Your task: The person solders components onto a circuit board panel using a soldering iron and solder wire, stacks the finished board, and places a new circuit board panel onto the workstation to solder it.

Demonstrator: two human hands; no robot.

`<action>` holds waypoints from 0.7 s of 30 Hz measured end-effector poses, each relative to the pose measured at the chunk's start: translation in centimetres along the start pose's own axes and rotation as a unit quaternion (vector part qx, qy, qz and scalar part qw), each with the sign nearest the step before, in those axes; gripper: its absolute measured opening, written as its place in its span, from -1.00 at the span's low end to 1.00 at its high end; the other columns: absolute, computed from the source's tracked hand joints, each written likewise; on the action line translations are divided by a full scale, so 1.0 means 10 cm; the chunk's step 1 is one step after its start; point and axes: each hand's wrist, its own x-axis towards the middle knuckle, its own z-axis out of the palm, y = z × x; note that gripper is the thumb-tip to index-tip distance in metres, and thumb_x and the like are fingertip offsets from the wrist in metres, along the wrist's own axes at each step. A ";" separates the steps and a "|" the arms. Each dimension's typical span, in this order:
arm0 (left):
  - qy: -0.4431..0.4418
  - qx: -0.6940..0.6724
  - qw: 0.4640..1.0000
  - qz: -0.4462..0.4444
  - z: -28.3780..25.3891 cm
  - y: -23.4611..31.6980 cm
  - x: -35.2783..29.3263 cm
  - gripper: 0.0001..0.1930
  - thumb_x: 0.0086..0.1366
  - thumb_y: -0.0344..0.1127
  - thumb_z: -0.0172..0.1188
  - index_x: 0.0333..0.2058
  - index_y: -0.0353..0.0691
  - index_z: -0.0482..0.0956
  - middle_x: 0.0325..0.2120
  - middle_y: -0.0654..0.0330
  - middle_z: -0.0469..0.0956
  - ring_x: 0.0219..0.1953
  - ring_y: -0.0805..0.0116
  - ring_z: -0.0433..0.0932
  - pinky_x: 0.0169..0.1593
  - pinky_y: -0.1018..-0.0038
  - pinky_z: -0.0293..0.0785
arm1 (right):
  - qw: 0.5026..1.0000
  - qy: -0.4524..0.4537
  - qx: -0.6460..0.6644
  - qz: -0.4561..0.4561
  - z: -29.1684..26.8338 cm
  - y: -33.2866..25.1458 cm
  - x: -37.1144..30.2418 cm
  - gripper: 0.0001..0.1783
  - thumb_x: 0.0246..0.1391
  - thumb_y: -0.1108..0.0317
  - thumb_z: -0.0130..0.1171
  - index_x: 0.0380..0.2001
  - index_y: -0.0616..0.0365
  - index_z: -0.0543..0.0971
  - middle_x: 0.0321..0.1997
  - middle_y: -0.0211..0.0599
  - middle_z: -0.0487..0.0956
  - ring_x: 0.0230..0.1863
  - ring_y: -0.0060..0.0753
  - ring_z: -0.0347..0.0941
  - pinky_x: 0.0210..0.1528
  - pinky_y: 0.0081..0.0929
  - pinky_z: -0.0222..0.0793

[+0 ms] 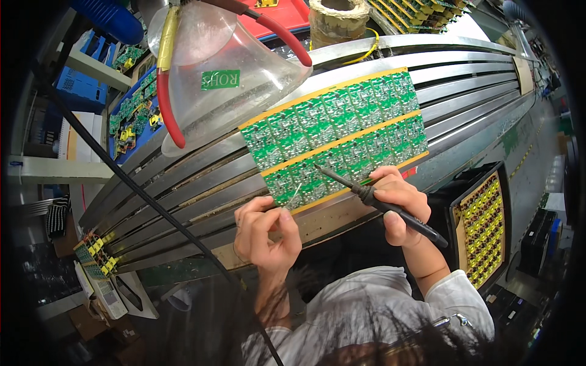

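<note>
A large green circuit-board panel (360, 116) with yellow-orange edge strips lies across the metal rails in front of me. My right hand (400, 204) grips the black handle of a soldering iron (348, 183). The iron slants up and to the left, its tip over the panel's lower row; whether it touches cannot be made out. Beside the panel's lower left corner, my left hand (267, 235) is closed in a pinch. A thin silvery solder wire (296, 194) stretches from near those fingertips over the board.
A clear plastic funnel hood (213, 104) with red-sleeved arms hangs above the rails (201, 189) at left. A black cable (134, 186) crosses the left side. Behind stand a brown roll (336, 24) and a red tray (284, 18). At right sits a black tray of yellow-topped parts (488, 226).
</note>
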 end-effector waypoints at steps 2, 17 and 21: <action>-0.008 0.002 1.000 0.001 -0.03 -0.03 0.01 -0.88 0.18 -0.59 0.24 -0.33 -0.23 0.59 -0.49 0.27 0.49 -0.31 0.29 0.48 -0.33 0.46 0.35 | 1.000 0.003 -0.006 0.001 0.08 0.00 0.01 -0.74 0.07 0.40 0.23 -0.18 0.31 0.66 -0.40 -0.19 0.64 -0.41 -0.29 0.49 0.16 -0.06 0.46; -0.026 0.053 0.998 0.028 0.11 -0.09 0.09 -0.78 0.13 -0.60 0.35 -0.26 -0.18 0.63 -0.42 0.25 0.49 -0.34 0.22 0.46 -0.18 0.30 0.42 | 0.984 -0.058 -0.160 -0.055 0.19 -0.12 0.07 -0.65 -0.09 0.45 0.31 -0.15 0.27 0.68 -0.34 -0.25 0.66 -0.40 -0.33 0.50 0.04 -0.18 0.45; -0.016 0.057 0.998 0.034 0.10 -0.08 0.10 -0.80 0.15 -0.60 0.33 -0.27 -0.20 0.63 -0.44 0.26 0.48 -0.36 0.24 0.42 -0.21 0.33 0.39 | 0.980 -0.058 -0.183 -0.054 0.24 -0.17 0.09 -0.64 -0.11 0.45 0.32 -0.15 0.26 0.68 -0.33 -0.27 0.66 -0.39 -0.32 0.50 0.02 -0.21 0.44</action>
